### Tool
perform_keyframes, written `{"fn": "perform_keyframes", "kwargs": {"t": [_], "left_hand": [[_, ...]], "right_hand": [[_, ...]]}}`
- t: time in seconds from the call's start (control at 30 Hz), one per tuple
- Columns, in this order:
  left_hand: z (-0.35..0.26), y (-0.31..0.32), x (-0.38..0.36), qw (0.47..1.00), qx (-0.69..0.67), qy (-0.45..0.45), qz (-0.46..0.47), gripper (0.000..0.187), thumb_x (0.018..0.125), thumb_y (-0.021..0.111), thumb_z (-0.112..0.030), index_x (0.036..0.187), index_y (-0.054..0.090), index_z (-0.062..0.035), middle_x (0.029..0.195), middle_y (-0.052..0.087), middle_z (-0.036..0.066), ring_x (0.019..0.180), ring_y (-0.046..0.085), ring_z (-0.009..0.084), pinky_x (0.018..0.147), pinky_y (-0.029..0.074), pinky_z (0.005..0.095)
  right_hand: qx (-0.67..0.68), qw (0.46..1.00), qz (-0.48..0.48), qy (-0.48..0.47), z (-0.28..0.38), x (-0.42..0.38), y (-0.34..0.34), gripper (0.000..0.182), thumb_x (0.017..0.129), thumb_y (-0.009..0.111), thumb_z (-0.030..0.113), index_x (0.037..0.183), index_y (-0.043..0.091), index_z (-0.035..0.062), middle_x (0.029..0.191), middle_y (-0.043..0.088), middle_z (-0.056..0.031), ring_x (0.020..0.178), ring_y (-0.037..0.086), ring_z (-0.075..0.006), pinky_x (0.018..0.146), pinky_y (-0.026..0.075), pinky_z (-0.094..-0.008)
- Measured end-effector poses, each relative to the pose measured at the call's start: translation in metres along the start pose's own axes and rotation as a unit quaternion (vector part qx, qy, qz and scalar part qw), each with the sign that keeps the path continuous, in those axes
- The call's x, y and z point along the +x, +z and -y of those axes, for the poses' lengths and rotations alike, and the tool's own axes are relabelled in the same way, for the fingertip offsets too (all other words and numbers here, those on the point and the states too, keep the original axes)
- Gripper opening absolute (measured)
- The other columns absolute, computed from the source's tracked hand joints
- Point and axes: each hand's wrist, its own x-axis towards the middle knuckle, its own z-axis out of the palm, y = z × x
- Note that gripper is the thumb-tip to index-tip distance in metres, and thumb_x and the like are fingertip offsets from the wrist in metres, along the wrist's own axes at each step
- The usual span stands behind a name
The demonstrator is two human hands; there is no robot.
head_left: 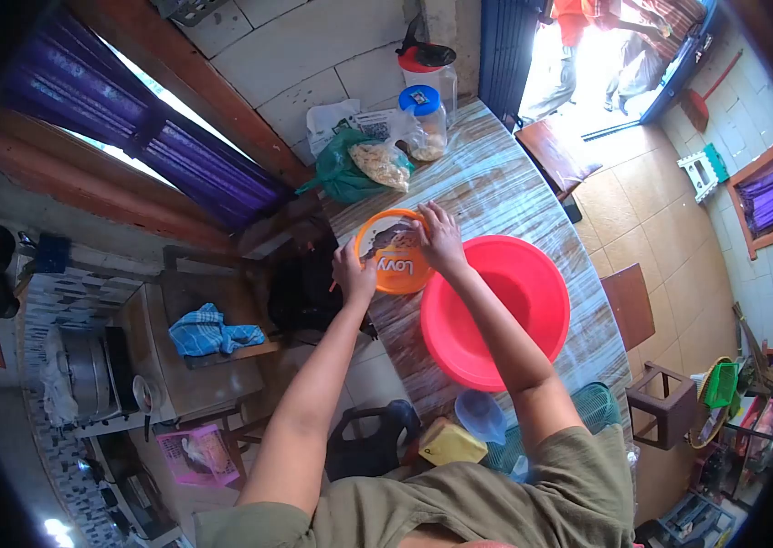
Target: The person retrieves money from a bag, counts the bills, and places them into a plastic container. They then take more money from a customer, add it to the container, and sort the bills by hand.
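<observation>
Tub (393, 268): one, on the table (487, 187), near the middle of the frame; I see an orange rim, "Lovy" lettering and dark contents through a clear lid.
Left hand (355, 271): I have it on the tub's left edge in the frame, fingers and thumb closed on the rim.
Right hand (442, 239): I have it at the tub's upper right, fingers bent over the rim; I cannot see what lies under its palm.
Handling: I judge the tub light, its plastic stiff, the smooth lid a little slippery; the clear top may flex under a hard press.
Hold: I favour the orange rim, on opposite sides, with the fingers off the clear middle.
Basin (558, 283): one, red, right of the tub, under the right forearm in my view.
Jars: two, upper centre, one blue-lidded (429, 139), one red-lidded (444, 84).
Bags: I count two left of the jars, one green (339, 171), one clear (381, 166) with pale pieces.
Lower centre: one yellow box (451, 445), one bluish bowl (481, 416), one green basket (595, 408).
Doorway: two people, upper right, partly in view.
</observation>
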Motion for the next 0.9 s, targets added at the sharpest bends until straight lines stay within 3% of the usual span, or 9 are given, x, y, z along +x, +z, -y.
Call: {"fn": "perform_keyframes", "kwargs": {"t": [0.1,0.13,0.23,0.3,0.33,0.4,0.53,0.7,0.9], "left_hand": [[0.007,0.002,0.012,1.000,-0.005,-0.004,0.017,0.050,0.073,0.061,-0.021,0.121,0.050,-0.0098,0.111,0.053,0.015,0.108,0.049,0.0336,0.091,0.040,0.0460],[0.002,0.000,0.019,0.999,-0.015,-0.031,0.024,0.047,0.077,0.060,-0.024,0.120,0.051,-0.0101,0.114,0.053,0.014,0.111,0.049,0.0319,0.092,0.040,0.0450],[-0.009,0.002,0.038,0.999,0.013,-0.038,0.015,0.036,0.086,0.054,-0.031,0.115,0.055,-0.0106,0.115,0.054,0.013,0.112,0.050,0.0301,0.090,0.042,0.0422],[-0.011,0.008,0.051,0.994,0.024,0.107,0.007,0.031,0.090,0.051,-0.031,0.111,0.057,-0.0097,0.104,0.060,0.012,0.099,0.058,0.0309,0.083,0.046,0.0414],[-0.011,0.012,0.051,0.994,0.024,0.104,0.012,0.031,0.090,0.051,-0.031,0.111,0.057,-0.0097,0.104,0.060,0.012,0.099,0.058,0.0309,0.083,0.046,0.0414],[-0.012,0.020,0.049,0.995,-0.044,0.000,0.085,0.029,0.092,0.049,-0.031,0.103,0.059,-0.0066,0.088,0.064,0.012,0.082,0.063,0.0286,0.073,0.049,0.0390],[-0.006,0.021,0.051,0.970,-0.161,-0.131,0.125,0.032,0.092,0.051,-0.034,0.091,0.059,-0.0022,0.083,0.065,0.013,0.076,0.064,0.0216,0.070,0.049,0.0332],[0.011,0.033,0.050,0.989,-0.126,-0.028,0.079,0.030,0.092,0.053,-0.033,0.088,0.058,-0.0038,0.072,0.063,0.009,0.067,0.062,0.0175,0.061,0.047,0.0329],[0.017,0.034,0.053,0.978,-0.164,-0.040,0.125,0.029,0.092,0.054,-0.030,0.087,0.056,-0.0017,0.070,0.061,0.008,0.065,0.060,0.0172,0.062,0.048,0.0324]], "right_hand": [[-0.001,0.996,0.066,0.055,0.004,0.003,-0.004,0.033,0.090,0.050,0.032,0.111,0.059,0.0080,0.108,0.060,-0.0150,0.102,0.055,-0.0324,0.087,0.042,-0.0455],[-0.008,0.998,0.045,0.044,0.003,0.003,-0.002,0.032,0.090,0.050,0.033,0.108,0.060,0.0091,0.097,0.063,-0.0134,0.096,0.057,-0.0325,0.083,0.043,-0.0455],[-0.032,0.998,0.039,0.041,0.000,0.006,0.001,0.033,0.090,0.050,0.036,0.106,0.060,0.0095,0.095,0.064,-0.0140,0.094,0.058,-0.0320,0.082,0.044,-0.0456],[-0.013,0.997,0.050,0.053,-0.002,0.008,0.005,0.034,0.090,0.049,0.037,0.105,0.059,0.0088,0.094,0.063,-0.0150,0.093,0.058,-0.0328,0.081,0.044,-0.0458],[0.006,0.996,0.065,0.065,-0.004,0.005,0.007,0.035,0.090,0.049,0.038,0.104,0.059,0.0081,0.093,0.063,-0.0160,0.091,0.059,-0.0335,0.081,0.044,-0.0461],[0.027,0.994,0.073,0.079,-0.005,0.004,0.010,0.034,0.090,0.049,0.038,0.102,0.059,0.0073,0.092,0.063,-0.0170,0.089,0.059,-0.0348,0.079,0.044,-0.0462],[0.066,0.991,0.081,0.079,-0.005,0.006,0.010,0.031,0.091,0.050,0.032,0.101,0.058,0.0032,0.089,0.062,-0.0214,0.086,0.058,-0.0389,0.077,0.045,-0.0453],[0.119,0.988,0.062,0.074,-0.009,0.008,0.012,0.028,0.088,0.053,0.027,0.086,0.052,-0.0013,0.078,0.058,-0.0255,0.079,0.056,-0.0434,0.071,0.044,-0.0490],[0.108,0.987,0.081,0.093,-0.012,0.006,0.012,0.031,0.091,0.048,0.031,0.089,0.050,0.0008,0.088,0.057,-0.0223,0.089,0.055,-0.0411,0.076,0.044,-0.0466]]}}
